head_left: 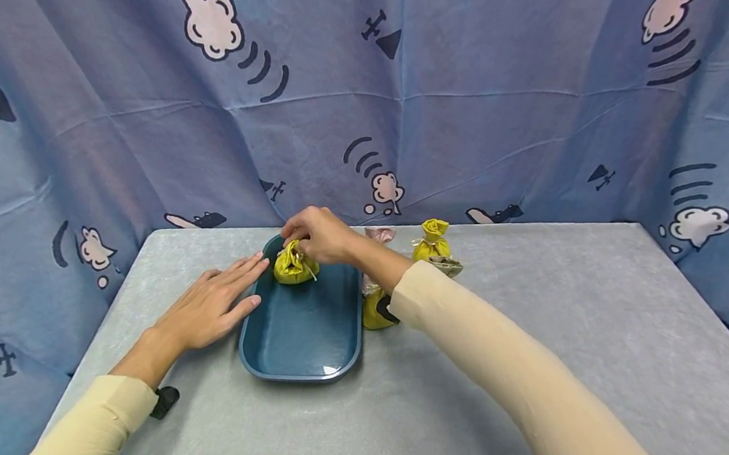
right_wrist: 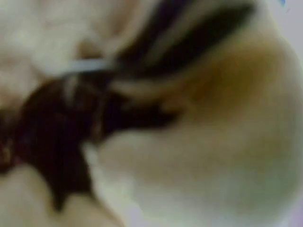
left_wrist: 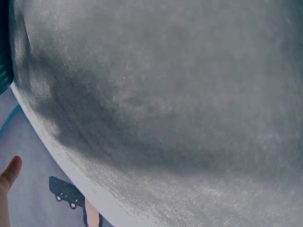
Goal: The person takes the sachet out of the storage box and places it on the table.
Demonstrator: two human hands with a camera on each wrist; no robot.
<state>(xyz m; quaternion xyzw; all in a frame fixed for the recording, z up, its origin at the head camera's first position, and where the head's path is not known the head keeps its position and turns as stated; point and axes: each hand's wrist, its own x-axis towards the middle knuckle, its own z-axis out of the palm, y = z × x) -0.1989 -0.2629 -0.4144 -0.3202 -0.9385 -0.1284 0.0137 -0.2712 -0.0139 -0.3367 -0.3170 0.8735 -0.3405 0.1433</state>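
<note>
In the head view, a small yellow drawstring pouch [head_left: 293, 266] sits at the far end of a blue plastic tray [head_left: 302, 336]. My right hand [head_left: 322, 237] reaches over the tray's far right side and pinches the gathered neck of that pouch, fingertips curled down. Along the tray's left rim lies my left hand [head_left: 217, 307], its fingers straight and their tips right at the rim. The left wrist view catches just one fingertip [left_wrist: 13, 168] and a sliver of the tray's wall [left_wrist: 4, 61]. Blur and close cloth fill the right wrist view.
Right of the tray, partly behind my right forearm, stand a pink pouch [head_left: 370, 284] and a yellow pouch with a dark patch [head_left: 376, 313]. Another yellow pouch [head_left: 430, 243] stands farther right, a patterned pouch [head_left: 446, 266] before it. A blue printed curtain [head_left: 461, 137] hangs behind the grey table [head_left: 577, 309].
</note>
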